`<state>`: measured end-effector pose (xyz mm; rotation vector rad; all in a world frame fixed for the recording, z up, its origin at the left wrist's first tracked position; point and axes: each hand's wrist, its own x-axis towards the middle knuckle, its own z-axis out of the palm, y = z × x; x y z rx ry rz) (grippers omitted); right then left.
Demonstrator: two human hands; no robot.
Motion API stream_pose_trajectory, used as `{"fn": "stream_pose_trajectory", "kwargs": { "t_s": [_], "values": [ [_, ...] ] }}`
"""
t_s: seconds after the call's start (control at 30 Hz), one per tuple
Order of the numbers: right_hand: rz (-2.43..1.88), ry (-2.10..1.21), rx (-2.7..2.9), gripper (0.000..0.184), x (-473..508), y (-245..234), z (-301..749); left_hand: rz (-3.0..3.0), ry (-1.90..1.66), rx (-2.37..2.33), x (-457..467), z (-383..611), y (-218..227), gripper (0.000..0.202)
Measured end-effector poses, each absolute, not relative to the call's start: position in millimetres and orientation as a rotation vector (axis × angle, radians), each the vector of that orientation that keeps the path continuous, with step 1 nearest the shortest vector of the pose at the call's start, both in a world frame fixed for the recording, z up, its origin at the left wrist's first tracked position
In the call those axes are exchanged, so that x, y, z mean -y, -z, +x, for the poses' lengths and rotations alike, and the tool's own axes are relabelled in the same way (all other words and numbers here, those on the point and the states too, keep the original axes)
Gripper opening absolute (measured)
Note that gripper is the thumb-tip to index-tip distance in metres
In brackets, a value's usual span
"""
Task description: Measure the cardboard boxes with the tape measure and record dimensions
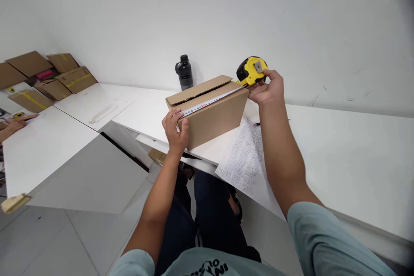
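Note:
A brown cardboard box (216, 123) stands on the white table, with a flap raised along its far side. Across its top edge runs the white measuring blade (211, 102) of a tape measure. My left hand (175, 131) grips the box's left corner, thumb on the near face and fingers over the blade's end; the hook is hidden. In my right hand (270, 88) is the yellow and black tape measure (253, 71), held just off the box's far right corner. The fingers behind its case are partly hidden.
A dark bottle (185, 73) stands behind the box by the wall. Handwritten paper (242, 159) overhangs the front table edge, with a pen (257, 124) near it. At far left are stacked boxes (76, 79) and another person's hand (14, 127) beside a second tape measure (18, 115).

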<state>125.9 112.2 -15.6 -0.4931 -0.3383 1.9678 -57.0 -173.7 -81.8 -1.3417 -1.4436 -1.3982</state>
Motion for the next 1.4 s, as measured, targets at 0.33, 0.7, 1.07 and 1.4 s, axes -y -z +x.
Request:
{"fn": "stream_pose_trajectory", "kwargs": {
  "t_s": [0.33, 0.7, 1.07, 1.4],
  "values": [
    [-0.174, -1.977, 0.176, 0.047, -99.0, 6.6, 124.5, -1.337, 1.364, 1.479, 178.5, -56.8, 77.1, 0.029],
    [-0.259, -1.922, 0.013, 0.030, -98.6, 4.0, 123.0, -1.334, 1.361, 1.444, 177.9, -57.3, 77.3, 0.026],
    [-0.429, -1.905, 0.226, 0.038, -99.3, 1.7, 120.7, -1.299, 1.330, 1.479, 175.9, -60.7, 80.0, 0.034],
    [-0.467, -1.944, 0.235, 0.030, -89.7, -7.7, 123.9, -1.308, 1.360, 1.454, 178.4, -59.6, 80.5, 0.028]
  ]
}}
